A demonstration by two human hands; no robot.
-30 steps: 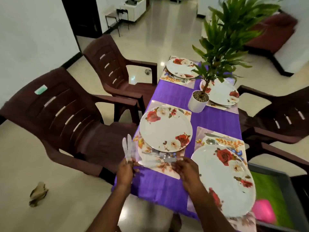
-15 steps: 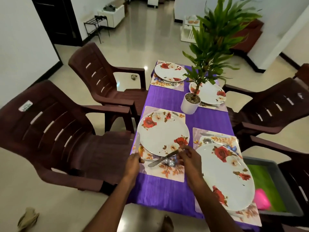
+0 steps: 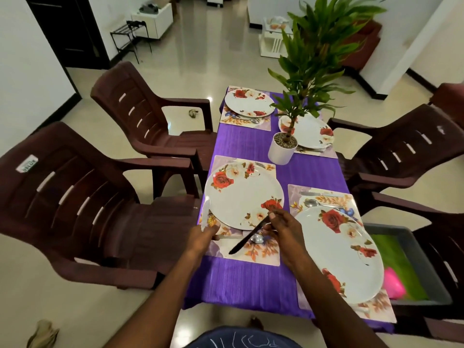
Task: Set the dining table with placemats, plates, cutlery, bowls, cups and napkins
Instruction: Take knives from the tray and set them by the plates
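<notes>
A purple-clothed table (image 3: 251, 282) carries several floral placemats, each under a white rose-patterned plate. Over the near left placemat (image 3: 261, 254), my right hand (image 3: 283, 227) holds a knife (image 3: 247, 238) by its handle, blade slanting down-left above a spoon (image 3: 257, 238) lying on the mat. My left hand (image 3: 200, 236) grips pale cutlery (image 3: 205, 213) upright at the left rim of the near left plate (image 3: 242, 194). The near right plate (image 3: 341, 254) has a spoon (image 3: 311, 202) and a knife beyond it.
A potted plant in a white pot (image 3: 282, 148) stands mid-table. Dark brown plastic chairs (image 3: 82, 204) flank both sides. A grey bin (image 3: 411, 270) with green and pink contents sits at the right. Two far plates (image 3: 248, 102) lie beyond the plant.
The view has shifted right and nearer the table. My right hand has lifted the knife slightly above the mat. My left hand stays at the plate's left edge with its cutlery.
</notes>
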